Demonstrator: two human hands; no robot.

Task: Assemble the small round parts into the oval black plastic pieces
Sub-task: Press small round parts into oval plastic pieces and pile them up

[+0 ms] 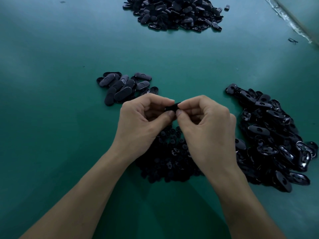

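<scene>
Over the green table, one oval black piece is pinched between left hand and right hand, probably light, stiff, slick, best gripped by the edges.

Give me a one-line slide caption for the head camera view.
Left hand and right hand pinch a black oval piece over the pile of small round parts on a green table.

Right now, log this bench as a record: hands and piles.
left hand: pinches one end of a black oval plastic piece
right hand: pinches its other end
pile of small round black parts: under both hands
pile of glossy black oval pieces: right of the right hand
small pile of matte black oval pieces: just beyond the left hand
large pile of black oval pieces: far side of the green table
</scene>
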